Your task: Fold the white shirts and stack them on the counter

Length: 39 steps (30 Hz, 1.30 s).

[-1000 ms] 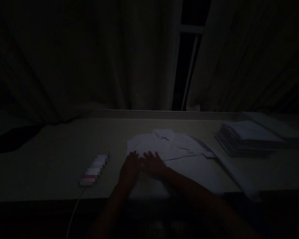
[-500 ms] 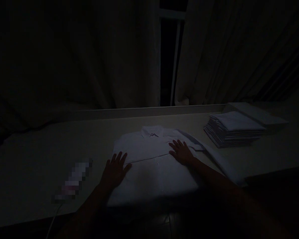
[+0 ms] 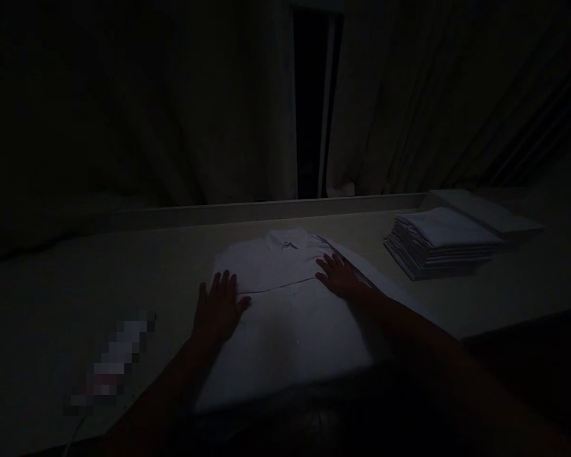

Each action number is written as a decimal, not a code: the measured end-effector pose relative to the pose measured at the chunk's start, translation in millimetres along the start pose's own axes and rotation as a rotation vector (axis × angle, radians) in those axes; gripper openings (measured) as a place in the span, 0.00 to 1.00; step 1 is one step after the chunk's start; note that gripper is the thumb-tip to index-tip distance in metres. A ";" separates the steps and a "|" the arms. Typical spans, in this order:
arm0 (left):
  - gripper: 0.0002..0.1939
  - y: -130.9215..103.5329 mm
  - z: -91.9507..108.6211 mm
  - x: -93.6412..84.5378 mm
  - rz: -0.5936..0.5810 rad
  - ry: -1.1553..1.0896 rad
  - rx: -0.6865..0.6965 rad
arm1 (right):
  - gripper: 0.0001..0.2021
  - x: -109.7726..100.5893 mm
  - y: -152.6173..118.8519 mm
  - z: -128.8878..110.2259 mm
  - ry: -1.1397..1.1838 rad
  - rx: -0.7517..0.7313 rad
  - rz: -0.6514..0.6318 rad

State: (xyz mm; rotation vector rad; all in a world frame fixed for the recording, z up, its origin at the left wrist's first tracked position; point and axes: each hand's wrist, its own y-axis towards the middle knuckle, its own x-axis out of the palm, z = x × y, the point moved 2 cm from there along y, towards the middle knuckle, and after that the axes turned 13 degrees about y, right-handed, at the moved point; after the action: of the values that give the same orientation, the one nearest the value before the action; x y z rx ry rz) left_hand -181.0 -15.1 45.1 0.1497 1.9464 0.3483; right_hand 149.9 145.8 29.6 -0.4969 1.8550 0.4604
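Note:
A white collared shirt lies front side up on the pale table, its collar toward the far side. A crease line runs across its chest between my hands. My left hand rests flat on the shirt's left side with the fingers spread. On the right side of the chest, my right hand lies flat, fingers apart. A sleeve stretches out to the right, partly hidden behind my right forearm. The lower edge of the shirt is in deep shadow near the table's front.
A stack of folded white shirts sits at the right, beside a pale flat-topped box. To the left lies a blurred-out object with a cord. Dark curtains hang behind the table's raised back edge.
Both hands stay flat on the shirt. The sleeve beside my right hand now lies differently, nearer the shirt's right shoulder. The view has shifted slightly.

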 end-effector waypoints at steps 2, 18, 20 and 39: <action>0.39 -26.0 12.2 -9.3 -0.020 -0.019 0.008 | 0.32 -4.1 -1.7 -6.6 -0.021 -0.021 0.014; 0.37 -129.4 14.2 -1.8 -0.192 -0.032 -0.241 | 0.29 63.5 -45.8 -213.6 0.274 -0.544 -0.110; 0.35 -138.0 13.1 -4.1 -0.192 -0.015 -0.253 | 0.29 70.1 -46.6 -219.3 0.273 -0.541 -0.064; 0.25 -77.7 117.6 -50.9 0.205 -0.242 0.142 | 0.16 -63.9 -241.8 64.8 -0.051 0.331 0.346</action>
State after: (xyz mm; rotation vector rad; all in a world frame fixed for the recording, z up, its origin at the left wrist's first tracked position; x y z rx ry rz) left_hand -48.6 -82.1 23.8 0.4659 1.7186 0.3109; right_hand 351.5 -14.3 51.6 0.0603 1.9246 0.3780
